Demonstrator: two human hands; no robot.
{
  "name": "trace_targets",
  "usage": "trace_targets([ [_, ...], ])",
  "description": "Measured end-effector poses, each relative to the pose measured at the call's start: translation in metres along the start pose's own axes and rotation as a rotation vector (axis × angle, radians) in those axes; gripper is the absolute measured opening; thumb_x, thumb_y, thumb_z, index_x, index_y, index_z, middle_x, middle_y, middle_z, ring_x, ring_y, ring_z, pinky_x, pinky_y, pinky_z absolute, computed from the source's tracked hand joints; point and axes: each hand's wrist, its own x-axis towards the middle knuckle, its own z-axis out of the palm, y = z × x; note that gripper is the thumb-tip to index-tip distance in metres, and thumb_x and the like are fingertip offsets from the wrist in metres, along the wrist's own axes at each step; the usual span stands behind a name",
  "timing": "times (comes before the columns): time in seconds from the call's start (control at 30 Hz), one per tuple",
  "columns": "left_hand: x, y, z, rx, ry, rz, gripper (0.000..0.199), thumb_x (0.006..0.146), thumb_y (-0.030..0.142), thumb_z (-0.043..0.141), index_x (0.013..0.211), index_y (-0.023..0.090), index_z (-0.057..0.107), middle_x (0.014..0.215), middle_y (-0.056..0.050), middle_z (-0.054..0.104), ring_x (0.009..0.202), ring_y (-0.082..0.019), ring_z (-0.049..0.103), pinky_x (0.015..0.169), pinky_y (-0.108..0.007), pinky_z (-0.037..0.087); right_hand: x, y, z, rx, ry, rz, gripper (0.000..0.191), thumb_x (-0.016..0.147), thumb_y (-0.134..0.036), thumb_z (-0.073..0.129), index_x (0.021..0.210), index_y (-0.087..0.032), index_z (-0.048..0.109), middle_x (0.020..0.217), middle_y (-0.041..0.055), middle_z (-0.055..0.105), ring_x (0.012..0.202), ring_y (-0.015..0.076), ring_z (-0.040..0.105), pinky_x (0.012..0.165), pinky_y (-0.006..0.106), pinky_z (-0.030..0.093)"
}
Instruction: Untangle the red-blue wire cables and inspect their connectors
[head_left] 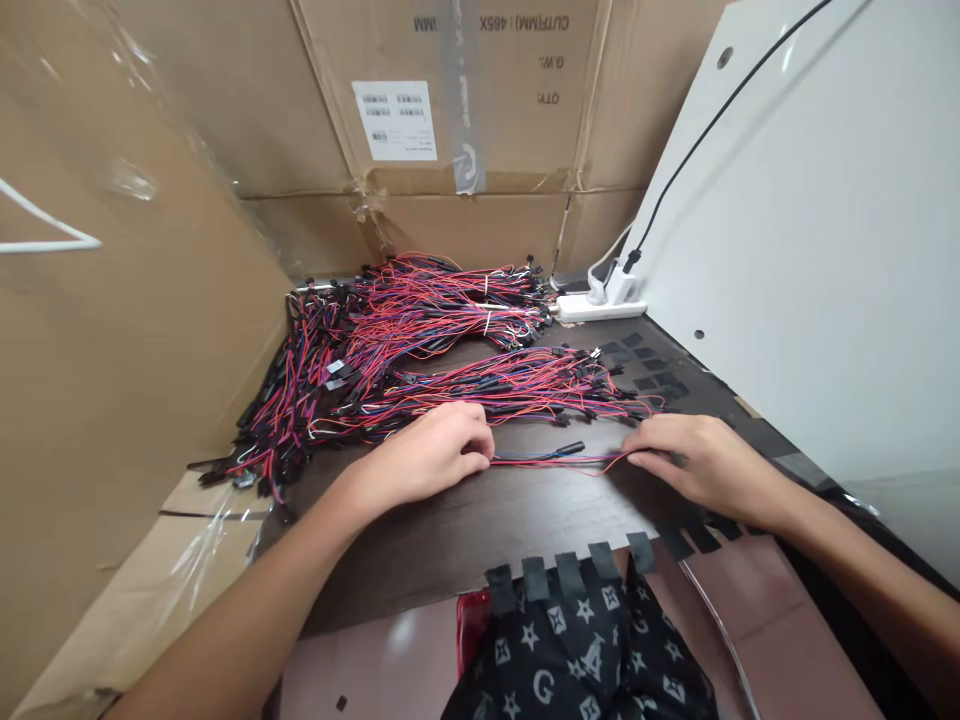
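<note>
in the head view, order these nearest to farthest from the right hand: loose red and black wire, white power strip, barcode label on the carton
1. Loose red and black wire: touching the right hand, at the front of the dark table.
2. White power strip: back right of the table.
3. Barcode label: on the cardboard carton, behind the table.

I see red, blue and black wires (450,320) on a dark brown bench (480,530). There is black cloth (577,650) with grey stars and letters on it, brown boxes (465,120) behind, and a white power strip (600,308).
</note>
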Motion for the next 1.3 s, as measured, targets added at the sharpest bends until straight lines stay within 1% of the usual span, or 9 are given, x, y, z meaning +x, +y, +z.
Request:
trace_targets([
  [0.27,0.001,0.003,0.005,0.17,0.002,-0.028,0.02,0.089,0.018,0.05,0.078,0.016,0.067,0.086,-0.004,0.061,0.086,-0.019,0.055,0.077,-0.031,0.04,0.002,-0.002,-0.001,0.015,-0.005,0.009,0.02,0.091,-0.017,0.048,0.085,-0.02,0.067,0.084,0.0021,0.073,0.077,0.0185,0.067,0.069,0.03,0.052],
  [0.47,-0.001,0.011,0.008,0.444,-0.009,0.026,0.02,0.088,0.017,0.047,0.076,0.016,0.063,0.087,-0.006,0.061,0.084,-0.022,0.053,0.07,-0.033,0.037,0.001,-0.004,0.0,0.013,-0.016,0.023,0.022,0.09,-0.016,0.047,0.084,-0.02,0.067,0.084,0.0022,0.073,0.077,0.0176,0.068,0.069,0.028,0.052],
  [0.57,-0.003,0.013,0.005,0.452,0.0,0.034,0.022,0.088,0.015,0.044,0.074,0.015,0.061,0.083,-0.006,0.06,0.079,-0.02,0.054,0.064,-0.031,0.034,0.001,-0.004,0.001,0.003,-0.006,0.045,0.021,0.089,-0.016,0.048,0.083,-0.02,0.068,0.083,0.0022,0.074,0.074,0.0167,0.069,0.067,0.026,0.052],
  [0.7,-0.007,0.01,-0.004,0.28,-0.032,0.042,0.018,0.086,0.01,0.042,0.078,0.017,0.057,0.082,-0.002,0.06,0.069,-0.015,0.052,0.059,-0.029,0.031,0.001,-0.003,0.002,0.02,-0.003,0.073,0.02,0.088,-0.017,0.051,0.082,-0.021,0.07,0.082,0.0022,0.074,0.072,0.0166,0.069,0.065,0.026,0.052],
  [0.83,-0.012,0.002,-0.017,0.073,-0.006,0.039,0.014,0.087,0.012,0.041,0.082,0.018,0.052,0.083,-0.001,0.057,0.072,-0.014,0.05,0.066,-0.028,0.036,0.0,-0.001,0.003,0.027,-0.015,0.078,0.02,0.087,-0.017,0.051,0.081,-0.021,0.07,0.08,0.0016,0.074,0.072,0.0171,0.07,0.064,0.025,0.052],
  [0.93,-0.013,-0.005,-0.027,-0.092,0.107,0.021,0.012,0.088,0.018,0.041,0.079,0.018,0.049,0.078,-0.001,0.054,0.072,-0.014,0.049,0.068,-0.027,0.038,-0.004,0.003,0.002,-0.036,0.008,0.076,0.02,0.086,-0.017,0.052,0.078,-0.022,0.07,0.077,0.0012,0.074,0.067,0.0174,0.069,0.06,0.026,0.051],
  [1.03,-0.013,-0.009,-0.033,-0.454,0.278,-0.099,0.011,0.087,0.026,0.045,0.081,0.018,0.047,0.067,0.002,0.05,0.054,-0.01,0.042,0.052,-0.024,0.036,-0.009,0.006,0.0,-0.057,0.021,0.09,0.019,0.086,-0.019,0.052,0.078,-0.022,0.07,0.076,0.001,0.074,0.067,0.0175,0.069,0.059,0.026,0.05],
  [1.13,-0.01,-0.011,-0.034,-0.811,0.424,-0.21,0.014,0.082,0.03,0.053,0.083,0.019,0.044,0.071,0.002,0.054,0.043,-0.006,0.038,0.038,-0.02,0.026,-0.012,0.005,-0.003,-0.002,0.008,0.088,0.02,0.088,-0.02,0.051,0.081,-0.022,0.07,0.079,0.0015,0.074,0.07,0.0172,0.069,0.061,0.025,0.051],
  [1.3,-0.004,-0.01,-0.03,-0.913,0.547,-0.374,0.018,0.07,0.021,0.058,0.078,0.019,0.042,0.061,0.003,0.056,0.038,-0.005,0.039,0.032,-0.017,0.025,-0.011,0.0,-0.005,0.054,0.014,0.048,0.021,0.089,-0.019,0.049,0.081,-0.02,0.069,0.079,0.0032,0.073,0.071,0.0173,0.069,0.064,0.026,0.051],
])
